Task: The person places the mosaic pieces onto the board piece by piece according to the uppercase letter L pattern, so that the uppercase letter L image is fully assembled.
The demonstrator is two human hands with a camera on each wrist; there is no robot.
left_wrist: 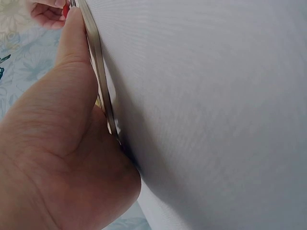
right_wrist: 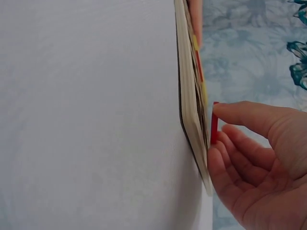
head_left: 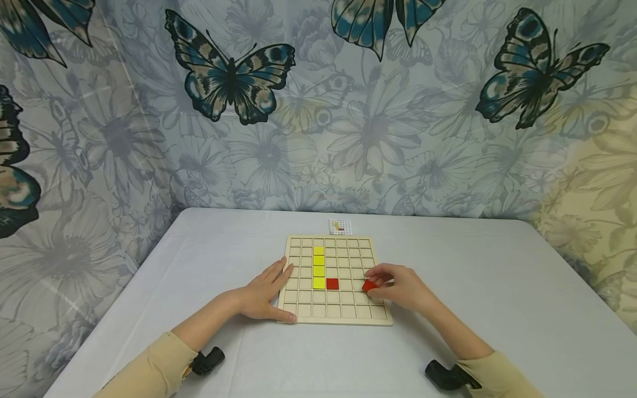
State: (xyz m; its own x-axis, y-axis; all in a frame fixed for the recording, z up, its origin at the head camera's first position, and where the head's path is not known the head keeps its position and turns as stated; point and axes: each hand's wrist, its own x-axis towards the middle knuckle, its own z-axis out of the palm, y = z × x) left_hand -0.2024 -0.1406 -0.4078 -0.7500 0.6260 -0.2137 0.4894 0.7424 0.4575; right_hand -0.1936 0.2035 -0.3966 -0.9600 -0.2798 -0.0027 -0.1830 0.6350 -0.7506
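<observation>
A wooden grid board [head_left: 348, 312] lies flat on the table. Several yellow square tiles [head_left: 318, 271] form a column left of its middle, and a red square tile [head_left: 332, 284] sits right of the lowest one. My left hand [head_left: 266, 293] rests along the board's left edge, fingers straight, thumb at the near corner. Over the board's right side, my right hand [head_left: 400, 284] pinches another red tile [head_left: 369, 286] between thumb and fingers. In the right wrist view this red tile [right_wrist: 214, 123] is seen edge-on, just above the board.
A small pattern card [head_left: 340, 227] with a printed grid lies behind the board. White cloth covers the table [head_left: 239, 237]. Butterfly-printed fabric [head_left: 378, 138] hangs behind it. Black wrist devices [head_left: 209, 361] show at both sleeves.
</observation>
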